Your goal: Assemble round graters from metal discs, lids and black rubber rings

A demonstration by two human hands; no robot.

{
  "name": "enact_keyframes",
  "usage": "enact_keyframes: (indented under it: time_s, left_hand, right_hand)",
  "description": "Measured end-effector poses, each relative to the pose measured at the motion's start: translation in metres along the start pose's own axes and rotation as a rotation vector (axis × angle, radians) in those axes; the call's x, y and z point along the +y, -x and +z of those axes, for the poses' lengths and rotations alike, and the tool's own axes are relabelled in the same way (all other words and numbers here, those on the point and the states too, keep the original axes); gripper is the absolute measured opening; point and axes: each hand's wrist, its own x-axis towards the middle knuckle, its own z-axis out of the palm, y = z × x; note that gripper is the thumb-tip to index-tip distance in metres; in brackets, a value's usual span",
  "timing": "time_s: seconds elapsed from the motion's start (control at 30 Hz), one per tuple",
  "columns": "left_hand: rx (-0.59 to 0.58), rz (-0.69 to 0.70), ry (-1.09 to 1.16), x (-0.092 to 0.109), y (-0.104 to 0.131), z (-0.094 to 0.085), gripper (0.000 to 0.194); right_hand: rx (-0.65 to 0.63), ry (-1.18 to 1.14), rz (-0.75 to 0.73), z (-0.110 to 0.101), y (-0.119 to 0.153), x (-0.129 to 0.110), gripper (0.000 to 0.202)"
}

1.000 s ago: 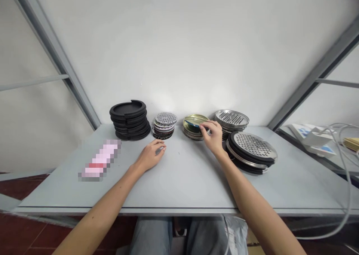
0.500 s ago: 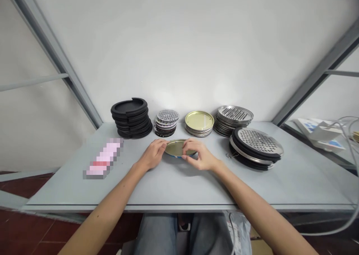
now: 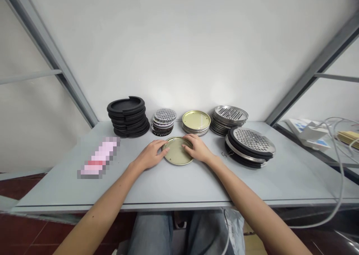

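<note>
A round, gold-coloured metal plate with a raised rim and small holes (image 3: 178,155) lies on the table in front of me. My left hand (image 3: 150,154) grips its left edge, with the thumb over the rim. On the right edge is my right hand (image 3: 198,148), thumb on the upper face and fingers around the far side. Just behind the plate are a stack of small patterned discs (image 3: 165,116) and a stack of similar gold plates (image 3: 196,120). The underside of the held plate is hidden.
Black rings (image 3: 127,116) are stacked at the back left, slotted metal grater discs (image 3: 230,114) at the back right. Nearer stands a black-rimmed grater assembly (image 3: 254,142). A blurred pink item (image 3: 99,155) lies left. A white cable (image 3: 340,187) hangs right, beside the grey table (image 3: 168,189).
The plate has gone from tilted, with a blue edge showing, to lying flatter. My right hand has moved from a pinch over its front to its right edge.
</note>
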Motion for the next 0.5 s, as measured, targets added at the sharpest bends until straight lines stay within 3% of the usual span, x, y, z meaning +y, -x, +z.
enact_keyframes:
  time_s: [0.1, 0.27, 0.4, 0.5]
  left_hand:
    - [0.069, 0.006, 0.002, -0.001, -0.001, 0.000, 0.032]
    - [0.279, 0.032, -0.030, -0.005, -0.012, -0.005, 0.025]
    - [0.395, 0.084, -0.166, -0.005, -0.044, -0.020, 0.021]
    - [0.373, 0.080, -0.345, -0.006, -0.074, -0.033, 0.021]
  right_hand:
    - [-0.048, 0.002, -0.006, 0.000, 0.000, 0.006, 0.032]
    - [-0.049, 0.010, 0.033, -0.004, 0.000, 0.016, 0.032]
    - [-0.048, -0.006, 0.050, -0.006, -0.001, 0.022, 0.030]
    - [-0.040, -0.007, 0.045, -0.006, 0.000, 0.023, 0.029]
